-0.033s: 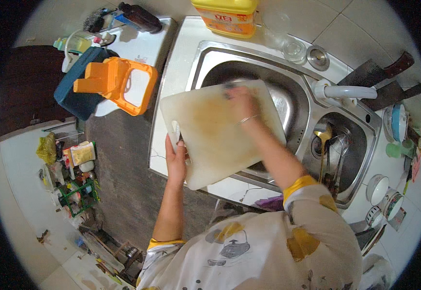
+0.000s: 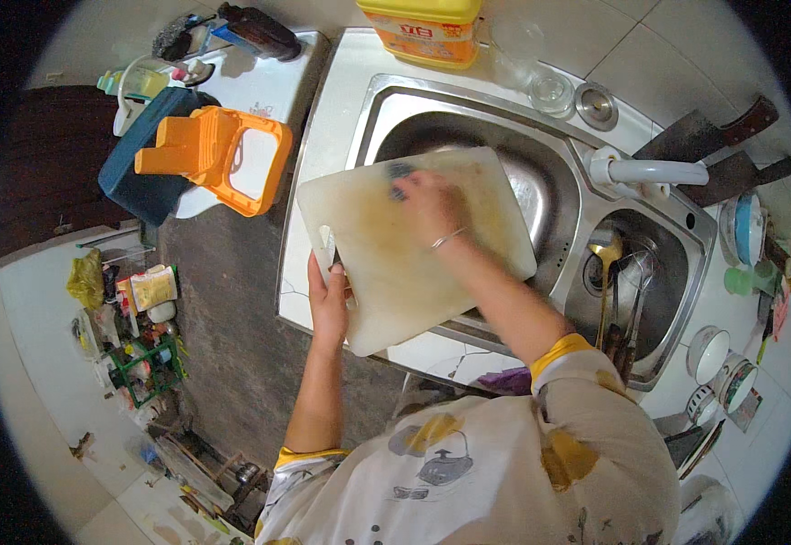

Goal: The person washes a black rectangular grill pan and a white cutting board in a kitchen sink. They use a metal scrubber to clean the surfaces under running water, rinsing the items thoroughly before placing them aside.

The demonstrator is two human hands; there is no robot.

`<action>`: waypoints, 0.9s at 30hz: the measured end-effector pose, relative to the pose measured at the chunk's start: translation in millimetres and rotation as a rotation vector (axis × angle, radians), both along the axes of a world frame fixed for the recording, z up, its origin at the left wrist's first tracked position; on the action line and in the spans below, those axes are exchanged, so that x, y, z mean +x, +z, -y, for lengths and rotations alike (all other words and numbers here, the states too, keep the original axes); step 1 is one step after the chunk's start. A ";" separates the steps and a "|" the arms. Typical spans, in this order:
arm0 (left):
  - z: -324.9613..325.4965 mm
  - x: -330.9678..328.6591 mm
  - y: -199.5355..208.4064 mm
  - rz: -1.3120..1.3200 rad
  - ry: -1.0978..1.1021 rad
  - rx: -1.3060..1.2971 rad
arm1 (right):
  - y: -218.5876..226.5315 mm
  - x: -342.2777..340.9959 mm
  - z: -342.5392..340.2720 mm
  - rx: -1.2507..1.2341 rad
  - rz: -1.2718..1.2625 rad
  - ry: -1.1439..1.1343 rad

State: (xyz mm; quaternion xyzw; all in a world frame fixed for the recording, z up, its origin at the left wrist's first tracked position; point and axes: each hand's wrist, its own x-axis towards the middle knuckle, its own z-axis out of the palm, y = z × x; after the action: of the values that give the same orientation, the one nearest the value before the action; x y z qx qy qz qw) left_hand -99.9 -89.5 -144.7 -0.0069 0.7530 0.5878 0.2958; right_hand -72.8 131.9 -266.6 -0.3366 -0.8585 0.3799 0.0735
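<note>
A large whitish cutting board (image 2: pixel 422 272) with yellow-brown stains lies tilted across the front of the big sink basin (image 2: pixel 532 195). My left hand (image 2: pixel 328 304) grips its left edge by the handle slot, thumb on top and fingers partly hidden below. Over the board's upper part, my right hand (image 2: pixel 436 207) is closed on a dark scouring pad (image 2: pixel 401 173) pressed to the surface. Motion blurs the hand and the pad, so the pad's exact make is unclear.
The smaller basin (image 2: pixel 677 341) holds a gold-coloured ladle (image 2: pixel 605 263) and other utensils. A white faucet (image 2: pixel 654 173) and cleavers (image 2: pixel 695 136) are on the right. A yellow-lidded jug (image 2: pixel 422 36) stands behind the sink; an orange plastic frame (image 2: pixel 259 182) lies left.
My right hand has slid left across the board with the scouring pad. My left hand keeps its hold on the board's edge.
</note>
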 end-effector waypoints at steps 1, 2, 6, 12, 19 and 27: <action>1.1 -3.0 -1.8 -0.014 -0.011 -0.008 | 18.7 -7.3 7.5 -0.007 -0.028 0.056; 3.8 -5.4 -4.8 -0.029 -0.022 -0.016 | 18.4 -7.4 -2.1 0.033 -0.071 0.045; 5.4 -6.9 -2.6 -0.054 -0.046 -0.062 | -83.1 18.8 -100.2 0.052 -0.020 -0.305; 5.7 -6.0 -1.0 0.041 -0.026 0.004 | 76.0 8.5 57.5 0.450 -0.314 -0.025; 4.8 -8.5 -2.8 0.009 -0.048 0.036 | -93.4 62.2 -83.2 0.055 0.426 -0.329; 7.6 -4.8 -9.7 0.071 0.001 0.169 | 32.1 72.2 34.3 0.236 0.176 -0.022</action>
State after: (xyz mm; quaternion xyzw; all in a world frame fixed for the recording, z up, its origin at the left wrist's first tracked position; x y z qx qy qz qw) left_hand -104.7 -97.2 -154.4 -0.0030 0.6898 0.6486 0.3215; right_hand -0.6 97.6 -234.5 -0.3672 -0.8965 0.2444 0.0412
